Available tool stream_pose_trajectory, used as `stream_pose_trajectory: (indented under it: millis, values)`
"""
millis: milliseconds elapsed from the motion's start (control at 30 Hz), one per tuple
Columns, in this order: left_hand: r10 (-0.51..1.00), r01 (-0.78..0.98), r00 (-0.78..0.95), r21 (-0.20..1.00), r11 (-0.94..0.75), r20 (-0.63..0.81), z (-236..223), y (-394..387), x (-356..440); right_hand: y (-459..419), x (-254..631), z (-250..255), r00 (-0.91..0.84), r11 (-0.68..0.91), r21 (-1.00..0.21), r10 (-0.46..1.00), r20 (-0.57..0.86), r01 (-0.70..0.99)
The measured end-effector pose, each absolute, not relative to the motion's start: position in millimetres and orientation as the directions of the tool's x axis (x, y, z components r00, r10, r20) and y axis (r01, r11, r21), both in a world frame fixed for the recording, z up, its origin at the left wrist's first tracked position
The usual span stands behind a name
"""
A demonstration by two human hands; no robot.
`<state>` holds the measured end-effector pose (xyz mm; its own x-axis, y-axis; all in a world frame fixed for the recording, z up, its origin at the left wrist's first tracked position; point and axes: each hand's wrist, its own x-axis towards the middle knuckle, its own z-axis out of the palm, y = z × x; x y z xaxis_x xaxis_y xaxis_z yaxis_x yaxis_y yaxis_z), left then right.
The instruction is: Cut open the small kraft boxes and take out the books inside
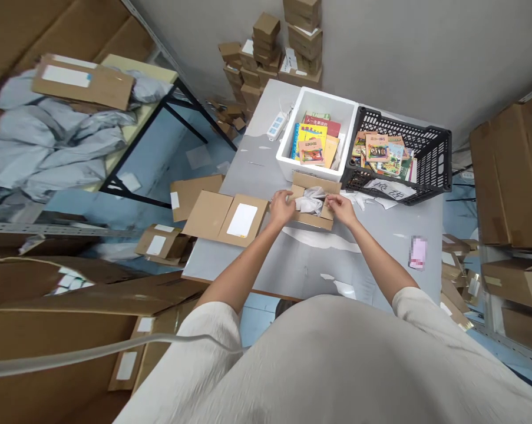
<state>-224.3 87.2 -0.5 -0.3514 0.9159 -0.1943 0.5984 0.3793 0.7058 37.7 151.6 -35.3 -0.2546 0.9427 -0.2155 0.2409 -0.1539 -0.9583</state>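
A small open cardboard box sits on the grey table in front of me, its flaps folded outward. Crumpled whitish wrapping lies inside; whatever it may cover is hidden. My left hand is at the box's left side, fingers curled on the flap edge. On the opposite side, my right hand pinches the right flap between thumb and fingers. To the left of the box lies a flattened cardboard carton with a white label, partly past the table edge.
Behind the box stand a white foam bin of books and a black plastic crate of booklets. A power strip lies at the back left, a pink item at the right. Stacked boxes line the wall.
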Motion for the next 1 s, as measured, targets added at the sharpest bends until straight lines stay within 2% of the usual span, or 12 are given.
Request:
stream_pose_trajectory:
  millis: [100,167,300,367,567,733,1000]
  values:
    - [0.922,0.647,-0.264,0.657,0.387,-0.283,-5,80,-239,144,49,-40,-0.132,-0.092,-0.933,0.981,-0.146,0.348]
    - [0.924,0.682,-0.156,0.639,0.356,-0.348,-8,75,-247,142,55,-45,-0.039,-0.109,-0.912,0.99,-0.135,0.396]
    - [0.908,0.741,0.11,0.642,0.196,-0.405,-15,67,-258,136,56,-54,0.008,-0.23,-0.899,0.97,-0.244,0.373]
    - [0.907,0.734,0.17,0.664,0.145,-0.386,-18,66,-260,131,53,-57,0.006,-0.269,-0.903,0.959,-0.284,0.335]
    - [0.96,0.628,-0.001,0.747,0.219,-0.28,-28,72,-256,106,49,-49,0.094,-0.361,-0.894,0.933,-0.348,0.266]
    - [0.944,0.66,-0.145,0.681,0.316,-0.296,-32,76,-244,89,41,-40,0.149,-0.392,-0.885,0.919,-0.365,0.251]
    - [0.946,0.688,-0.127,0.66,0.302,-0.299,-29,69,-237,57,22,-34,0.228,-0.396,-0.844,0.915,-0.332,0.363]
